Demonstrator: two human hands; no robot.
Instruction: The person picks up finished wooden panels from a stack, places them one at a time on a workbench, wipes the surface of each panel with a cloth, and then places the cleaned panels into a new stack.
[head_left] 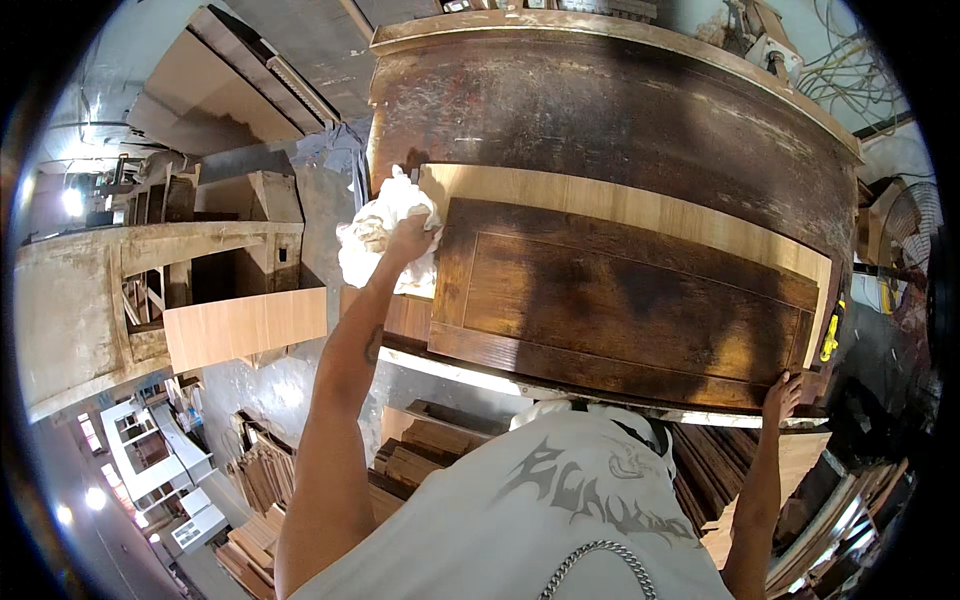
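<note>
A dark brown wooden cabinet door (600, 300) with a recessed middle lies flat on a paler wood board (600, 195), both on the worn workbench (560, 100). My left hand (408, 238) is closed on a bunched white cloth (365, 245) by the door's left end. At the near right corner of the door, my right hand (783, 393) grips its edge. Patches of light and shadow fall across the door's face. A yellow utility knife (831, 332) lies just right of the boards.
Stacked wood strips (715, 465) sit below the bench's near edge. To the left stand a pale wooden frame (70, 290) and a light wood panel (245, 325). A fan (915, 215) and tangled cables (850, 60) are at the right. Large boards (205, 90) lean at the far left.
</note>
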